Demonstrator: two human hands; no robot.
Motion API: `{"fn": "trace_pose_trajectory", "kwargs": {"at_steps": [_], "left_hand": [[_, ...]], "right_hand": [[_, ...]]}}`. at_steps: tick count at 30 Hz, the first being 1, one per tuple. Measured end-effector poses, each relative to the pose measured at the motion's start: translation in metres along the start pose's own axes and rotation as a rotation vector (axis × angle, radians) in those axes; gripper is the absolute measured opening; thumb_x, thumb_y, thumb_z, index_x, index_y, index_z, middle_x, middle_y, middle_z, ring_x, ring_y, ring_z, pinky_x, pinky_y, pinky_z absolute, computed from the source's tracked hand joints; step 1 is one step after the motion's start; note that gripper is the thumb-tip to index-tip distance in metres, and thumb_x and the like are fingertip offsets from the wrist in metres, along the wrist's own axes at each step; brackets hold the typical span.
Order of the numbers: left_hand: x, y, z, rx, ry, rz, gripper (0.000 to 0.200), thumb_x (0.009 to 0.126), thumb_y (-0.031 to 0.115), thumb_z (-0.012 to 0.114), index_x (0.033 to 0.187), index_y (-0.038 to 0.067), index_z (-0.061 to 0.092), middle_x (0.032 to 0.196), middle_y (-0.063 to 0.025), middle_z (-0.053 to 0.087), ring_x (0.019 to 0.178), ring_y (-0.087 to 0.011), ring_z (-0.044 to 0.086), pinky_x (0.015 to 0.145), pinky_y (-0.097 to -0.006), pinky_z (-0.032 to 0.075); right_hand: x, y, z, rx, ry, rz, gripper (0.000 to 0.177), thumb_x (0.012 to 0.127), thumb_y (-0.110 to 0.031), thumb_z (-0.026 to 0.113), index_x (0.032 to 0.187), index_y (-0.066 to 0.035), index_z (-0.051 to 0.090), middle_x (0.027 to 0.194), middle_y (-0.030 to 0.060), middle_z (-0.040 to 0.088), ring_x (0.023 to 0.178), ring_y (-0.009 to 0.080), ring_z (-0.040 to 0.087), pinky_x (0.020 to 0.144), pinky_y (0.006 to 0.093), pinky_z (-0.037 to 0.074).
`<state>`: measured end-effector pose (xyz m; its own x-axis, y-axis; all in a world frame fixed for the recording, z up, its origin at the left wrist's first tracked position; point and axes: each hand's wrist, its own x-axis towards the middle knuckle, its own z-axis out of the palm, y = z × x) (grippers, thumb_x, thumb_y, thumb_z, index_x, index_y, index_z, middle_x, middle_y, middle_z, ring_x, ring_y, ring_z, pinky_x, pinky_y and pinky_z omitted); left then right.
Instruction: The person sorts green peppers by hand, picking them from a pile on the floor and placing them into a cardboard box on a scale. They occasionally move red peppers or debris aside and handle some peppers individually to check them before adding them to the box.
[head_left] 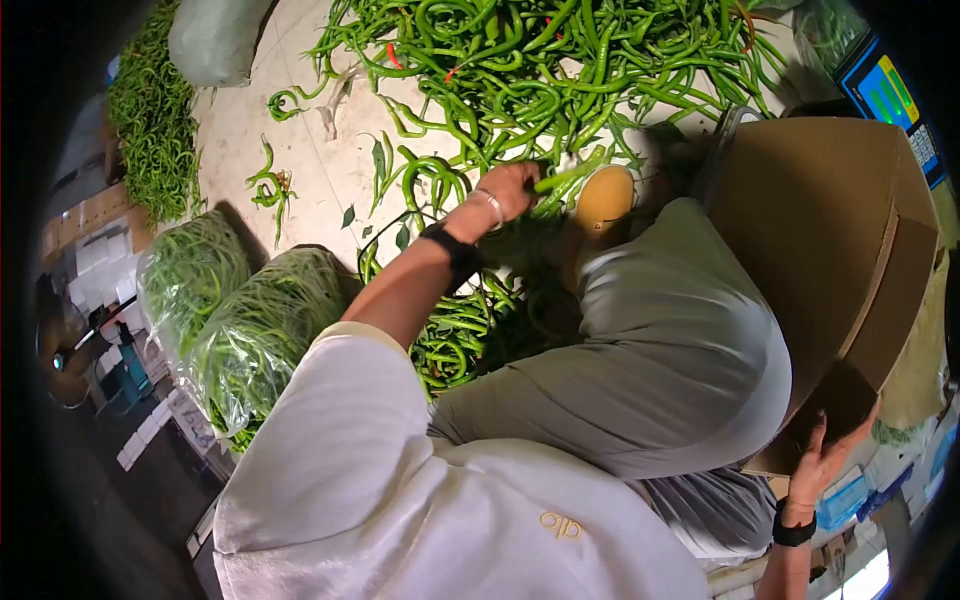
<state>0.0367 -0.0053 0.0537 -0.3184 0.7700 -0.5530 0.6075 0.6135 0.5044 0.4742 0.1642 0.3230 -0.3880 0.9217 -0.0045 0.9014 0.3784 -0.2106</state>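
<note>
Left hand (508,190): closed on one blurred green pepper (566,178) | right hand (824,462): holding one cardboard box (810,215) by near edge | beyond left hand: one large pepper pile (545,75) | left: two filled bags (275,335)

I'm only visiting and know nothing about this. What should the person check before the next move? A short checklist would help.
1. Left hand has hold of something: ok, a green pepper sticks out from it.
2. Right hand on the cardboard box: ok, it touches the lower end; how firmly, cannot tell.
3. Shoe well clear of the main pepper pile: not ok, the pile's edge comes close to it.
4. All loose peppers together: not ok, some stray peppers lie apart on the left.
5. Reading on the display screen: cannot tell, too small.
</note>
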Motion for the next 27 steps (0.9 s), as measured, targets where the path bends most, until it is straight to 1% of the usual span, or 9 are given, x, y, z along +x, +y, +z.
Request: {"fn": "trace_pose_trajectory", "kwargs": {"at_steps": [4,5,8,12,14,16,18,22,27], "left_hand": [[-0.037,-0.031,-0.024,-0.972,-0.185,0.167,0.019,0.072,0.011,0.071,0.087,0.007,0.059,0.075,-0.0031,0.062,0.076,-0.0165,0.063,0.066,-0.0264,0.048],[-0.045,-0.028,-0.041,-1.118,-0.185,-0.043,0.013,0.085,0.007,0.057,0.098,0.005,0.057,0.079,-0.0052,0.063,0.075,-0.0157,0.063,0.066,-0.0275,0.051],[-0.043,-0.030,-0.049,-1.729,-0.091,0.047,0.022,0.090,0.012,0.051,0.111,0.003,0.053,0.086,-0.0087,0.063,0.074,-0.0192,0.064,0.064,-0.0319,0.053],[-0.023,-0.011,-0.042,-1.577,-0.053,-0.060,0.027,0.091,0.017,0.052,0.115,0.005,0.053,0.087,-0.0065,0.062,0.071,-0.0153,0.060,0.060,-0.0262,0.049],[0.000,-0.002,-0.041,-1.148,0.113,-0.155,0.025,0.089,0.017,0.056,0.111,0.005,0.056,0.088,-0.0048,0.062,0.072,-0.0129,0.058,0.060,-0.0240,0.046],[0.038,-0.009,-0.031,-0.465,0.556,0.148,0.025,0.080,0.013,0.064,0.104,0.007,0.060,0.084,-0.0059,0.061,0.080,-0.0213,0.059,0.072,-0.0336,0.046],[0.057,0.010,-0.045,-0.085,0.709,0.210,0.025,0.077,0.008,0.060,0.101,0.008,0.058,0.091,-0.0108,0.061,0.089,-0.0292,0.057,0.078,-0.0389,0.045],[0.119,0.001,-0.038,0.378,0.514,0.008,0.029,0.076,0.005,0.050,0.103,0.010,0.057,0.102,-0.0127,0.061,0.098,-0.0316,0.055,0.080,-0.0405,0.047],[0.095,-0.015,-0.033,0.262,0.213,-0.201,0.033,0.076,0.028,0.062,0.104,0.011,0.061,0.094,-0.0178,0.063,0.089,-0.0345,0.060,0.079,-0.0416,0.048]], "right_hand": [[0.001,-0.001,0.000,0.012,0.000,-0.030,0.061,0.088,-0.016,0.051,0.140,-0.004,0.022,0.141,0.0177,0.028,0.130,0.0306,0.028,0.107,0.0370,0.021],[0.001,-0.002,0.000,0.016,0.002,-0.019,0.061,0.088,-0.017,0.051,0.139,-0.003,0.022,0.140,0.0180,0.028,0.130,0.0310,0.028,0.107,0.0373,0.022],[0.002,-0.005,-0.001,0.011,0.003,-0.019,0.061,0.088,-0.018,0.051,0.139,-0.003,0.022,0.140,0.0185,0.028,0.130,0.0316,0.028,0.107,0.0379,0.022],[0.003,-0.006,-0.002,-0.045,0.000,-0.010,0.061,0.088,-0.017,0.052,0.139,-0.002,0.022,0.140,0.0190,0.027,0.130,0.0321,0.027,0.107,0.0386,0.021],[0.002,-0.007,-0.002,-0.015,0.002,0.012,0.061,0.088,-0.016,0.052,0.139,-0.002,0.022,0.141,0.0187,0.027,0.130,0.0317,0.027,0.107,0.0385,0.020],[0.001,-0.006,-0.001,0.013,0.000,0.033,0.062,0.087,-0.015,0.052,0.139,-0.002,0.021,0.141,0.0183,0.027,0.130,0.0314,0.027,0.108,0.0383,0.020],[0.002,-0.004,-0.002,0.003,-0.020,0.018,0.061,0.087,-0.013,0.052,0.139,-0.002,0.022,0.141,0.0176,0.026,0.130,0.0306,0.027,0.108,0.0378,0.020],[0.004,-0.012,-0.001,0.054,-0.018,0.070,0.061,0.087,-0.011,0.051,0.140,-0.002,0.021,0.141,0.0169,0.027,0.130,0.0297,0.027,0.108,0.0372,0.020],[0.002,-0.005,-0.001,0.068,-0.011,0.086,0.061,0.087,-0.011,0.052,0.140,-0.003,0.021,0.141,0.0166,0.027,0.129,0.0293,0.029,0.107,0.0365,0.021]]}}
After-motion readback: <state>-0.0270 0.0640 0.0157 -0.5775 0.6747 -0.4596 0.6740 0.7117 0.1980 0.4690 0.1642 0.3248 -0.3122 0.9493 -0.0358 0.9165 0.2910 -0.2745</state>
